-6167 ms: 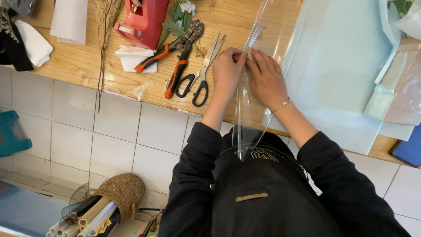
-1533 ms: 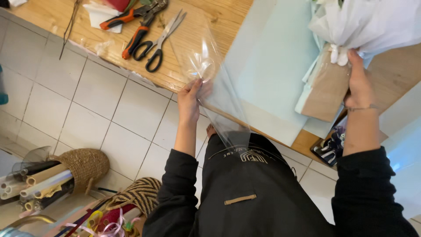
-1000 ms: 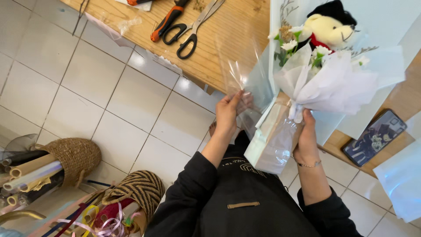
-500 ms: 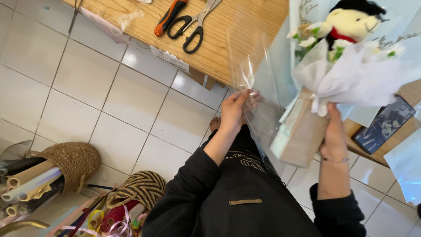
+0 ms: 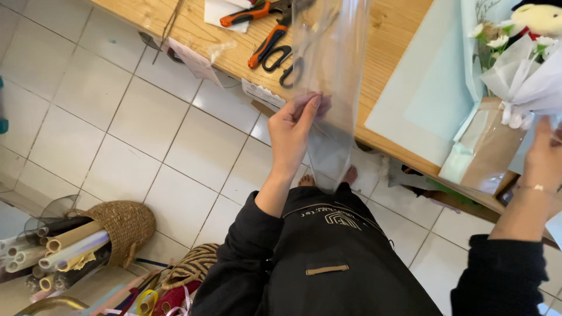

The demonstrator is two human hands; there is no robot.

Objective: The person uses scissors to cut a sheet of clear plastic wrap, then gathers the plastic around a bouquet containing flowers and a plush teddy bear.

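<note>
The left hand [image 5: 297, 126] pinches a clear cellophane sheet [image 5: 329, 88] hanging long-axis upright, with the wrapped bouquet [image 5: 502, 111] well off to its right, held by the right hand [image 5: 544, 158], whose fingers are out of view.

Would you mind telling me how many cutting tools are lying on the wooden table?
3: orange-handled pliers at the top edge, orange-handled cutters below them, and black-handled scissors partly behind the clear film held by the left hand. More may lie beyond the frame.

I see the clear cellophane sheet [image 5: 331, 76] hanging upright over the table [image 5: 386, 35] edge, the wrapped bouquet [image 5: 506, 111] beside it.
</note>
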